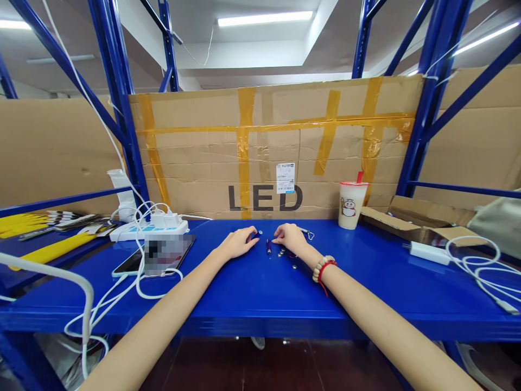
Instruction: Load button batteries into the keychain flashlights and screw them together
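Observation:
My left hand (240, 243) rests on the blue tabletop with its fingers curled. A small dark tube (258, 235) with a silvery end shows between its thumb and forefinger. A short purple metal tube (268, 247) stands or lies between my two hands; which, I cannot tell. My right hand (292, 239) is closed, fingertips together and pointing toward that tube; what they hold, if anything, is hidden. Beneath and beside it are several small silver button cells (280, 253), one of them (294, 266) nearer to me. Behind its wrist lies a silver keyring clip (308, 234).
A lidded cup (351, 206) stands back right, before an open cardboard box (401, 225). A white adapter (430, 253) with coiled cable lies right. On the left are a phone (129, 263), a power strip (148, 232) and tangled white cables. Cardboard (195, 163) walls off the back.

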Demonstrator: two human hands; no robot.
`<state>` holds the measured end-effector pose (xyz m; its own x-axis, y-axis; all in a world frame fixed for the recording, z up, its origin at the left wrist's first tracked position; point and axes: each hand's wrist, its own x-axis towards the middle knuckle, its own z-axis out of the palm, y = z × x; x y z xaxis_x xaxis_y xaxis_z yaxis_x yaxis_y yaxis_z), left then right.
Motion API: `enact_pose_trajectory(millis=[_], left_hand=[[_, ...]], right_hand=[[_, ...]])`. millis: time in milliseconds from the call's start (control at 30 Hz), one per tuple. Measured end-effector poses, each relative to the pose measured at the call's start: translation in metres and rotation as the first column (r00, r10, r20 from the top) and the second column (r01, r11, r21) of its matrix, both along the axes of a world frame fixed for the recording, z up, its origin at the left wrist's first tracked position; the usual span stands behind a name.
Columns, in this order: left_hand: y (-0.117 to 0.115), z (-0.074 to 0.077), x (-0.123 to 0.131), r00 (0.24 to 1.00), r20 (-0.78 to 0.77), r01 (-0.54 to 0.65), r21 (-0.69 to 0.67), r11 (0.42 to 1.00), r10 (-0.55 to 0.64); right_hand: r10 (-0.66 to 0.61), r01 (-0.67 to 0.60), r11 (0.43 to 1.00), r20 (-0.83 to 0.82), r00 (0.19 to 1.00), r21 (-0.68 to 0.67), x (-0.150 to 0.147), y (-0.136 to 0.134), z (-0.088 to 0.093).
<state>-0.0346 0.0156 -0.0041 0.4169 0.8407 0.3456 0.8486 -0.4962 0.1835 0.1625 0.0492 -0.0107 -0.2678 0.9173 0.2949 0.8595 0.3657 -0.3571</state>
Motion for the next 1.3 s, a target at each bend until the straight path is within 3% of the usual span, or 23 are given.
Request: enact_pose_trajectory(millis=[867,1000,1300], left_hand=[[0.003,-0.001,-0.001,1.000,-0.013,-0.021,-0.003,1.000,0.021],[0.004,-0.001,-0.001,1.000,-0.016,-0.023,-0.010,1.000,0.023],[0.003,0.001,0.002,0.999,-0.041,-0.024,-0.012,1.000,0.024]], right_hand=[[0.027,-0.028,0.999,-0.012,1.000,-0.045,-0.004,-0.011,0.008],[-0.018,0.018,1.000,0.012,1.000,-0.025,-0.004,-0.008,0.006],[0.006,-0.005,1.000,0.032,0.999,-0.023,-0.004,-0.002,0.001]])
